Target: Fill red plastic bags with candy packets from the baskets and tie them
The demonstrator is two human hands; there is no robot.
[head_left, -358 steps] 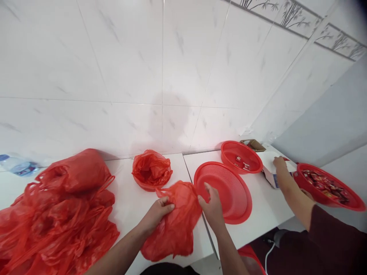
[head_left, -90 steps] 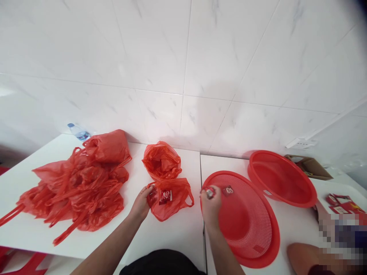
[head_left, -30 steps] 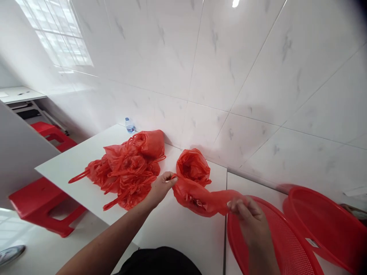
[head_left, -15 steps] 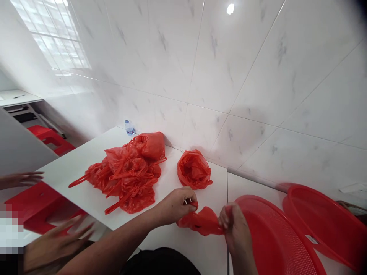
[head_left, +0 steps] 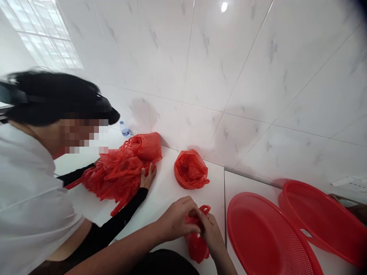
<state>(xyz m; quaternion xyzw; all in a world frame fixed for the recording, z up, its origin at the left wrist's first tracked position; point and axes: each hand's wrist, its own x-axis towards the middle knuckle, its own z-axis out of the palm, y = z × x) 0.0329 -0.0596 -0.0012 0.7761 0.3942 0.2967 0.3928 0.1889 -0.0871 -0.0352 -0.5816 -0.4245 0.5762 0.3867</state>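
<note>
Between my two hands is a small red plastic bag [head_left: 198, 248], bunched up and hanging just above the white table [head_left: 163, 198]. My left hand [head_left: 183, 217] grips its upper part, fingers curled round it. Close against it, my right hand [head_left: 210, 231] pinches the bag near a loop that sticks up. Their fingertips overlap, so the exact grip is partly hidden. Just beyond my hands sits an open red plastic bag [head_left: 191, 170], its mouth facing up and its rim spread into a ring.
At the left a person in a white shirt [head_left: 31, 198] leans over a heap of red bags [head_left: 123, 172], hands around it. A water bottle [head_left: 124, 129] stands by the tiled wall [head_left: 160, 76]. Two red plastic baskets [head_left: 255, 236] [head_left: 323, 217] are at the right.
My hands have come together, and the bag stretched between them now hangs bunched. The other person has leaned in from the left and put their hands on the heap of bags.
</note>
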